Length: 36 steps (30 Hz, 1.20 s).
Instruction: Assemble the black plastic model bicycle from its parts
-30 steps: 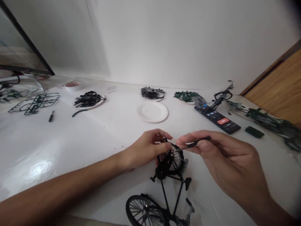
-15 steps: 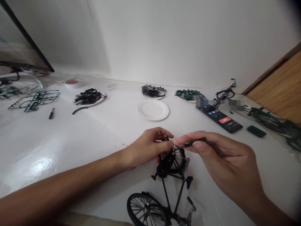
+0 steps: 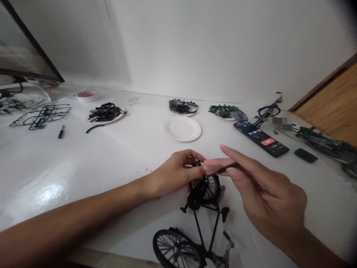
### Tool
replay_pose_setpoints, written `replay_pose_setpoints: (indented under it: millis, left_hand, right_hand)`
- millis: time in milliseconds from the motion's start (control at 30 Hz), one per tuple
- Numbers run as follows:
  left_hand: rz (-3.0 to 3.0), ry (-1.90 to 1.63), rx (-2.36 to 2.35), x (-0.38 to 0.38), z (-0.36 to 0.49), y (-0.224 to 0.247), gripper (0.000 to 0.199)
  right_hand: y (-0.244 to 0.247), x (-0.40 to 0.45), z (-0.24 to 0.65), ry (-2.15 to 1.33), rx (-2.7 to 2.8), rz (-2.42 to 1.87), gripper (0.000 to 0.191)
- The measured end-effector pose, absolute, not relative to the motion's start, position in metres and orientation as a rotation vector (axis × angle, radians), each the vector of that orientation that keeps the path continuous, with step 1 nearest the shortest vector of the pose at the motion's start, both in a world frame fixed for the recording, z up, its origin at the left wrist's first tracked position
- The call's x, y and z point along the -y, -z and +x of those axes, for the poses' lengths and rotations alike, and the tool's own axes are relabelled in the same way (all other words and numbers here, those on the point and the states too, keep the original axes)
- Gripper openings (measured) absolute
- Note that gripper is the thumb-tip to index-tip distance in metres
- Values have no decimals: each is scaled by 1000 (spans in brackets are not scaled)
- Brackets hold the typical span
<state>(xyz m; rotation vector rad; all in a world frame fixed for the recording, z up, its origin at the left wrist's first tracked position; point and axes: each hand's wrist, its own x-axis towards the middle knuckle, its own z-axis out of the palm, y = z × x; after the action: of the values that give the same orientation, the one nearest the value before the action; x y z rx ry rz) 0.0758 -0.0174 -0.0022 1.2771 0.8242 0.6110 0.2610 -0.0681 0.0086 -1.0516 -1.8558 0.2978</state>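
Note:
A black model bicycle (image 3: 198, 201) lies on its side on the white table, its spoked front wheel (image 3: 178, 247) and handlebar toward me. My left hand (image 3: 181, 169) grips it at the rear wheel (image 3: 210, 188), thumb and fingers closed round the wheel's far end. Between the thumb and fingers of my right hand (image 3: 259, 190) is a small dark screwdriver (image 3: 227, 168). Its thin tip points at the rear wheel's hub; whether it touches a screw I cannot tell. My right index finger is raised off the handle.
Behind my hands lies a white paper plate (image 3: 192, 136). Farther back, plates hold black parts (image 3: 104, 113), grey parts (image 3: 178, 107) and green parts (image 3: 223, 111). A phone (image 3: 262, 139) running a timer and a dark green block (image 3: 306, 155) lie right. Another screwdriver (image 3: 61, 132) and part frames (image 3: 41, 115) lie left.
My right index finger has lifted off the screwdriver, and the hand has turned slightly. My left hand keeps its hold on the bicycle.

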Motion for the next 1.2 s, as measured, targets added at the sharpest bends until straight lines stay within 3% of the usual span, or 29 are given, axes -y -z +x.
replay_pose_setpoints:
  millis: [200,367,533,733,900,1067,1200]
  left_hand:
    - [1260,-601,-858,17,76,4,28]
    - [1281,-626,-837,17,76,3,25]
    - [1289,-609,-866,17,77,4,27]
    - [1284,-614,-859,18,78,3,26]
    - [1275,-598,-880,17,78,5,26]
    - [1282,-623,-857,17,77,7,24]
    - [1294,-610,-840,18,77,8,28]
  right_hand:
    - [-10,69,258,-199,1733,-1181,16]
    - [-6,67,260,-266,1839,-1067,42]
    - [-9,68,258,-255,1704,-1196,16]
    - [-11,71,255,-222,1802,-1180,36]
    - [-13,68,260,-108,1750,-1254,19]
    - [-12,66,263,-100,1938,-1184,39]
    - [-9,65,257,-111,1759,-1250,20]
